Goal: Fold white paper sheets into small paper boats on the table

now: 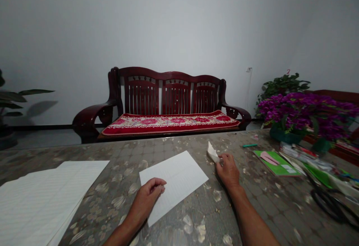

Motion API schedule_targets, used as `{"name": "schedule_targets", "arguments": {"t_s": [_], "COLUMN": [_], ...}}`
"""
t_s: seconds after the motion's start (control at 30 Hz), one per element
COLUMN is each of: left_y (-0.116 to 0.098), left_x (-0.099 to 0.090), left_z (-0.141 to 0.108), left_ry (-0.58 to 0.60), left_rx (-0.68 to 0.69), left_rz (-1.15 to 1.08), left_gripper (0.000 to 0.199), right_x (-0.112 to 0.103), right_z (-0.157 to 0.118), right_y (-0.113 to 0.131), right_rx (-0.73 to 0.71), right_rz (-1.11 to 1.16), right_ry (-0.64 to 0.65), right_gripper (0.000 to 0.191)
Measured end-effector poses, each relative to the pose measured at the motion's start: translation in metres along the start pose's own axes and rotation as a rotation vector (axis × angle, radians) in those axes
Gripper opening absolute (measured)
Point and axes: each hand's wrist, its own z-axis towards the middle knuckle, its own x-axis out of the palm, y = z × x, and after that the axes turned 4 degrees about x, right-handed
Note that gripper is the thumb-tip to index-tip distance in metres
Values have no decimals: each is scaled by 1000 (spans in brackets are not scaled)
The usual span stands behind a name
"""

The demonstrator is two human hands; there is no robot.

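Observation:
A white sheet of paper (pixel 179 180) lies flat and slanted on the patterned tabletop in front of me. My left hand (pixel 150 193) rests over its left part, with the fingers loosely curled together and nothing visible in them. To the right of the sheet, my right hand (pixel 228 169) pinches the near end of a folded paper boat (pixel 212 152) between thumb and fingers. The boat's pointed end faces away from me, and its near end is partly hidden by the fingertips.
A stack of lined paper (pixel 42 197) lies at left. On the right are a green pen (pixel 249 145), a green booklet (pixel 280 167), black-handled scissors (pixel 331 205) and purple flowers (pixel 305 111) in a green pot. A wooden bench (pixel 174 92) stands beyond the table (pixel 123 160).

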Motion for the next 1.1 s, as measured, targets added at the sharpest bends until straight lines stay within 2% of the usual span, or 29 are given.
{"name": "schedule_targets", "arguments": {"t_s": [0.23, 0.47, 0.73, 0.9, 1.1], "left_y": [-2, 5, 7, 9, 13], "left_x": [1, 0, 0, 0, -1], "left_z": [-2, 1, 0, 2, 3], "left_ry": [1, 26, 49, 49, 47], "left_rx": [-4, 32, 44, 52, 70], "left_rz": [8, 28, 56, 77, 68], "left_gripper": [35, 33, 34, 36, 34], "right_x": [4, -5, -12, -15, -12], "right_z": [-1, -2, -9, -9, -10], "right_y": [-2, -5, 0, 3, 1], "right_rx": [-24, -33, 27, 46, 65], "right_rz": [4, -46, -156, -176, -138], "right_ry": [-5, -13, 6, 14, 4], "right_gripper": [15, 13, 22, 28, 27]}}
